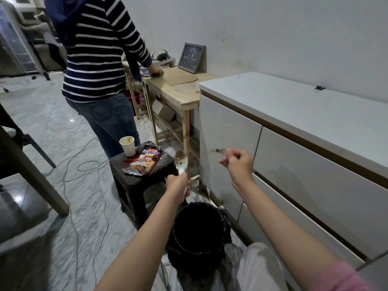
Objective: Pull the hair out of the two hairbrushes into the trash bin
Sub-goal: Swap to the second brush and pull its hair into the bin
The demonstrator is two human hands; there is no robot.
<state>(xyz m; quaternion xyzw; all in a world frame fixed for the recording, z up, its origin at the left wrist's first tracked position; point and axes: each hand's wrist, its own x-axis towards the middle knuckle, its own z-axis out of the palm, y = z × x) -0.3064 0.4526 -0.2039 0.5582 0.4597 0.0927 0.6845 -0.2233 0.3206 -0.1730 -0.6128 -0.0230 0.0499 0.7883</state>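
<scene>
A white hairbrush [182, 164], brown hair matted in its bristles, is gripped by the handle in the left hand [178, 184] above the black trash bin [199, 234] on the floor. The right hand [238, 162] is raised beside the white cabinet [294, 156], fingers curled, pinching a tuft of hair [218, 151].

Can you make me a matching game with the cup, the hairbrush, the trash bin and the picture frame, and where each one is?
Things:
1. paper cup
2. white hairbrush
3. black trash bin
4. picture frame

Places:
A. on the floor, below the arms
B. on the wooden table, by the wall
C. on the dark stool
D. in the left hand

Pairs: 1-C, 2-D, 3-A, 4-B
</scene>
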